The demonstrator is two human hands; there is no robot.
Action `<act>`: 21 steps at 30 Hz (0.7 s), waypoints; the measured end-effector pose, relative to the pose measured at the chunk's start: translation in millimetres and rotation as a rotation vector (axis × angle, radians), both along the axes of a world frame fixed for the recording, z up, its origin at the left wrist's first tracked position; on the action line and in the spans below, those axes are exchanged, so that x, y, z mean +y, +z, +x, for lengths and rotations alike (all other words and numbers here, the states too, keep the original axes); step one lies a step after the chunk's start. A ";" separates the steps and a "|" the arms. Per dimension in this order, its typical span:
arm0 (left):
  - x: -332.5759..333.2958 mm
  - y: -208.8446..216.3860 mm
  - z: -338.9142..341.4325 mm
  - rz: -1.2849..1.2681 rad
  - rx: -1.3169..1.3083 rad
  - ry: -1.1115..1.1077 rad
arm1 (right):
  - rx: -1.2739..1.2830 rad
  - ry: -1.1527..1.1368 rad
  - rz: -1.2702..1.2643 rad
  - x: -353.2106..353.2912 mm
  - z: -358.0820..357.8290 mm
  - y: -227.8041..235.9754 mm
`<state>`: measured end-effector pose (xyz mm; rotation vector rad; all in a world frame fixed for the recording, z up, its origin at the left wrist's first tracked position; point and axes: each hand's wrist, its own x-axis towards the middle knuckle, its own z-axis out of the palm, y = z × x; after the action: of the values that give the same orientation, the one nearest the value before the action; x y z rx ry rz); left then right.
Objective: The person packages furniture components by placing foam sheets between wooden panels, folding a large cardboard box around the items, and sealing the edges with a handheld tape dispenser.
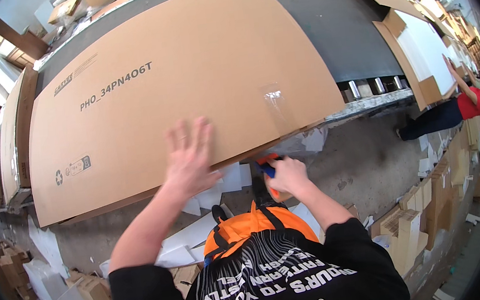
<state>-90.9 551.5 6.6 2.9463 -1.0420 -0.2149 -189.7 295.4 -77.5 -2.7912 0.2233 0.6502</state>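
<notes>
An orange strap bag (pixel 249 229) is worn against the chest, nearest the camera, at the six o'clock side of the view. Just above it, an orange and blue tape dispenser (pixel 267 167) is clenched in the right hand (pixel 288 175), right under the near edge of the large flat cardboard box (pixel 168 87). The box is spread over the middle of the view, resting on a dark conveyor table (pixel 338 26). The left hand (pixel 189 158) is laid open and flat on the box's near edge, fingers spread, nothing grasped. A strip of clear tape (pixel 275 107) is seen on the box at one o'clock from the right hand. White paper scraps (pixel 221 190) are scattered on the floor below. At three o'clock, another person in a red top (pixel 471 103) is seen beside a second box (pixel 419 58).
</notes>
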 end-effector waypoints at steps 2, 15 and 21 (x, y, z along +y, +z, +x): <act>81.5 9.2 -7.7 0.173 0.065 0.135 | 0.015 0.006 0.027 -19.2 -18.2 1.9; 204.1 -30.7 2.0 -0.184 -0.227 -0.406 | -0.717 0.117 0.325 128.9 28.8 171.4; 200.7 -43.1 0.7 -0.328 -0.320 -0.392 | -0.228 0.140 -0.098 226.7 151.7 194.5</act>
<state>-90.2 752.2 -36.5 2.5092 -1.5184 0.4023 -38.0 522.2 117.0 -2.9646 0.0152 0.3534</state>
